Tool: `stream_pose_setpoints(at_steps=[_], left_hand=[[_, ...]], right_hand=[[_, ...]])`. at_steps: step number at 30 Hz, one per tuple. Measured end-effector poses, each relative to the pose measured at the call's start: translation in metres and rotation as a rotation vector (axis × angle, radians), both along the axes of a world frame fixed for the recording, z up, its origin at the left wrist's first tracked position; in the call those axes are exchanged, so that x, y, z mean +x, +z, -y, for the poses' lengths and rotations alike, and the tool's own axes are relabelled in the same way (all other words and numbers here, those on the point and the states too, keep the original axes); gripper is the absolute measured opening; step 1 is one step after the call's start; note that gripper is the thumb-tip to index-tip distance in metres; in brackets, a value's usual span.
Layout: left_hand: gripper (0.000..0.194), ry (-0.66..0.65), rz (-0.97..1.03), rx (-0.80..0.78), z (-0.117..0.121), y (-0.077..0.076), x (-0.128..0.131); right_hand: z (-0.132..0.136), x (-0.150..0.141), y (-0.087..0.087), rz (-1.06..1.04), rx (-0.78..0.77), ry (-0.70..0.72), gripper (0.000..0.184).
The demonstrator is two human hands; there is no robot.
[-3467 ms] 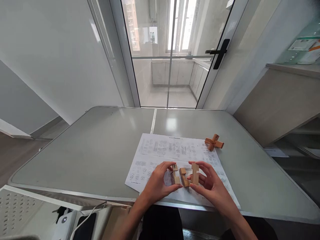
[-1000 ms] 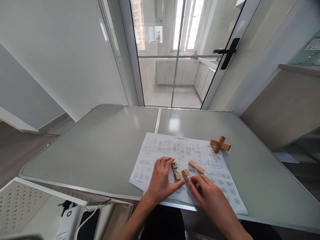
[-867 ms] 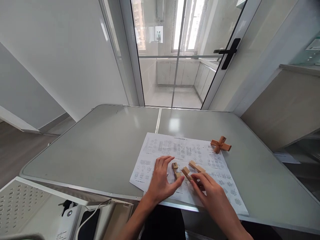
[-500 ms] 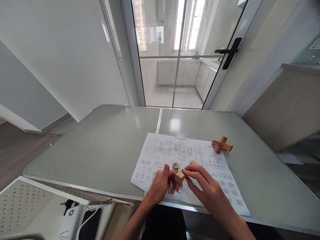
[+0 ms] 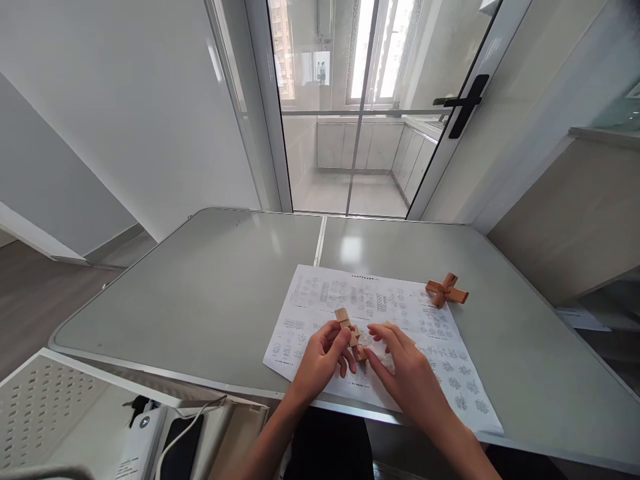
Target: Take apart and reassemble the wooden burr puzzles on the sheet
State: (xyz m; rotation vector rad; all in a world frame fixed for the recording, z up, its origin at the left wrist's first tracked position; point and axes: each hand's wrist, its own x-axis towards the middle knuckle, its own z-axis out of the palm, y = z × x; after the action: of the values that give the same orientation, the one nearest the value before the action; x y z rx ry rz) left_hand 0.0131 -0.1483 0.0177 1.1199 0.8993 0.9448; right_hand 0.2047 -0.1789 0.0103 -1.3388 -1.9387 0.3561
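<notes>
My left hand (image 5: 325,357) is closed on a pale notched wooden puzzle piece (image 5: 342,316), whose far end sticks up past the thumb. More pale wood (image 5: 361,356) shows at the lower end, by my fingers; whether it belongs to the same piece I cannot tell. To the right, my right hand (image 5: 410,370) has its thumb and fingers apart. Its thumb tip is at or against the lower wood, and the fingers hover over the paper. Beneath both hands lies a white instruction sheet (image 5: 305,293) printed with small puzzle diagrams.
A reddish-brown assembled wooden cross puzzle (image 5: 445,291) rests at the sheet's upper right corner. The grey table (image 5: 210,287) has a seam across it. At lower left, a white perforated bin (image 5: 50,393) holds a white device (image 5: 143,440), a dark phone-like object (image 5: 181,453) and a cable.
The wooden piece in my left hand has turned and now points up and away. My right hand's fingers have come off the wood and spread. The view has shifted slightly.
</notes>
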Motion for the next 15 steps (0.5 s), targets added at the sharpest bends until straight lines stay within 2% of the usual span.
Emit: stream_pose_setpoints(at_steps=[5, 10, 15], left_hand=[[0.047, 0.075, -0.042, 0.055, 0.005, -0.001, 0.001], [0.047, 0.09, -0.078, 0.081, 0.008, -0.001, 0.0], [0.058, 0.106, -0.065, 0.067, 0.009, 0.0, 0.002]], right_hand=[[0.004, -0.007, -0.012, 0.067, -0.075, -0.04, 0.027], [0.006, -0.015, -0.014, 0.095, -0.091, -0.063, 0.025], [0.005, -0.012, -0.008, -0.144, -0.198, -0.159, 0.035]])
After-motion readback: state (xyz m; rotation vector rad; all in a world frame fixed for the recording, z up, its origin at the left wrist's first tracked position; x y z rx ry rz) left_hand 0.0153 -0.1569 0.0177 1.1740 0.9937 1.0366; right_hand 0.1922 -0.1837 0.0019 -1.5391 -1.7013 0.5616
